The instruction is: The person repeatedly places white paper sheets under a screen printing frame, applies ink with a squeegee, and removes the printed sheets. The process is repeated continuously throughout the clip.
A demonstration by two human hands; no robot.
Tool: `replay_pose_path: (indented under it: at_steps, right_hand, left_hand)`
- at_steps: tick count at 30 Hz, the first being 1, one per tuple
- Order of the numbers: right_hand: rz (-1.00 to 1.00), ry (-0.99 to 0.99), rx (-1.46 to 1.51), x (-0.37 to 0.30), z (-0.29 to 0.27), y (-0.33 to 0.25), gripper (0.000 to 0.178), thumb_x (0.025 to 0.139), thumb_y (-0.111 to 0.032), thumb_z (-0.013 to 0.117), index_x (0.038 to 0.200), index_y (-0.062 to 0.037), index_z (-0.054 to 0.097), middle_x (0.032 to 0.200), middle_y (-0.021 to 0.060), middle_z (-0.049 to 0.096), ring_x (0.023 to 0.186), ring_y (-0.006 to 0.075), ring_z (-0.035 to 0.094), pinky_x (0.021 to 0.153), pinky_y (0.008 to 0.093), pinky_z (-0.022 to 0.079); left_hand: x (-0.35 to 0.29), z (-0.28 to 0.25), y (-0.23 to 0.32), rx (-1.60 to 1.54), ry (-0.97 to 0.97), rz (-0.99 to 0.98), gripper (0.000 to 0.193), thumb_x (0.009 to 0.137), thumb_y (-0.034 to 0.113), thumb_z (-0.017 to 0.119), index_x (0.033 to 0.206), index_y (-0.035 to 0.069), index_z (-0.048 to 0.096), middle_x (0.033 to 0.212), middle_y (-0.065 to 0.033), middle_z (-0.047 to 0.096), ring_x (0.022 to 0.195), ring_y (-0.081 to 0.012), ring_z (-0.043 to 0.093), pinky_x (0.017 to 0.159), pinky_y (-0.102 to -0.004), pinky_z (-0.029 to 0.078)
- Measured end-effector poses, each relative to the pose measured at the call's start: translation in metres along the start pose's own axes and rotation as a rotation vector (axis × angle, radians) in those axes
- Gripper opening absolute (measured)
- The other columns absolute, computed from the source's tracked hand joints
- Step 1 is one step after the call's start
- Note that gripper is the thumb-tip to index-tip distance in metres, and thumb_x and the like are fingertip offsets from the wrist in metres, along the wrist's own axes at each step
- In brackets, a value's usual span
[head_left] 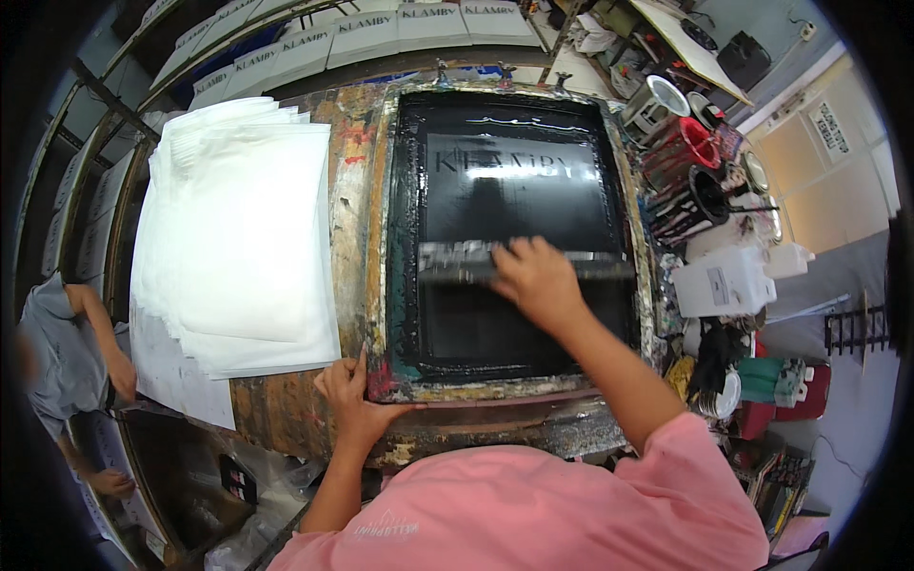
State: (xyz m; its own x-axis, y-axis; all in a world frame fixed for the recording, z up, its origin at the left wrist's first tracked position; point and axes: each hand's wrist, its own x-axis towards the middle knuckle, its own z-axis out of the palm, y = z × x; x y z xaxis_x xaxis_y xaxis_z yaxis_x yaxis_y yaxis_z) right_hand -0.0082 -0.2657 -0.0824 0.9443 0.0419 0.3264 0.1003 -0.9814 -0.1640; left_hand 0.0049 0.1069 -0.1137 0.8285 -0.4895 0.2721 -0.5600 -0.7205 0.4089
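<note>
A screen-printing frame (378, 285) lies on the worktable in front of me, its mesh covered in glossy black ink with dark lettering near the far end. My right hand (541, 285) grips the squeegee (457, 259), a long ink-smeared bar lying crosswise over the middle of the mesh. At the frame's near left corner is my left hand (350, 398), thumb along the front edge and index finger along the side, holding that corner. What lies under the screen is hidden.
Left of the frame, a stack of white sheets (238, 228) rests on the stained wooden table (276, 409). Ink-stained tubs (700, 195) and a white jug (724, 284) crowd the right side. Printed white sheets (362, 38) sit on racks behind. Another person (67, 343) works at far left.
</note>
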Motion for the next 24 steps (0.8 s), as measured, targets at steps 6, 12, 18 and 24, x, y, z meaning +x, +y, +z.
replay_pose_path:
  at_steps: [6, 12, 18, 24]
  right_hand:
    - [-0.007, 0.05, -0.085, 0.15, 0.025, 0.093, 0.035, 0.093, -0.043, 0.076, 0.11, -0.0127, 0.07, 0.104, 0.0098, 0.068, 0.101, 0.0345, 0.068, 0.079, 0.048, 0.058]
    - [0.001, -0.253, 0.026, 0.235, -0.014, 0.15, 0.049, 0.1, -0.058, 0.065, 0.106, -0.0098, 0.074, 0.1, 0.0186, 0.076, 0.101, 0.042, 0.072, 0.086, 0.0529, 0.056]
    - [-0.01, -0.002, -0.199, 0.18, 0.026, 0.125, 0.043, 0.099, -0.056, 0.066, 0.108, -0.0147, 0.071, 0.099, 0.013, 0.072, 0.096, 0.0348, 0.072, 0.078, 0.0491, 0.058]
    - [0.072, -0.141, -0.093, 0.052, -0.035, 0.008, 0.041, 0.097, -0.049, 0.071, 0.114, -0.0128, 0.066, 0.099, 0.0133, 0.071, 0.095, 0.0357, 0.073, 0.079, 0.0512, 0.06]
  left_hand:
    - [0.0, -0.008, 0.006, -0.045, -0.008, -0.077, 0.112, 0.042, 0.078, 0.093, 0.124, 0.004, 0.073, 0.102, -0.0069, 0.051, 0.102, -0.0285, 0.046, 0.096, -0.0455, 0.032]
    - [-0.022, 0.025, 0.003, -0.614, 0.161, -0.168, 0.143, 0.044, 0.073, 0.098, 0.156, -0.003, 0.051, 0.111, -0.011, 0.062, 0.102, -0.03, 0.055, 0.097, -0.0462, 0.04]
    - [-0.033, 0.04, 0.0, -0.51, 0.224, -0.19, 0.139, 0.048, 0.068, 0.099, 0.156, -0.004, 0.05, 0.111, -0.0148, 0.067, 0.102, -0.0346, 0.06, 0.097, -0.0484, 0.045]
    - [-0.024, 0.04, -0.002, -0.604, 0.21, -0.153, 0.131, 0.052, 0.065, 0.1, 0.155, -0.001, 0.052, 0.113, -0.0178, 0.067, 0.103, -0.0374, 0.063, 0.093, -0.0498, 0.049]
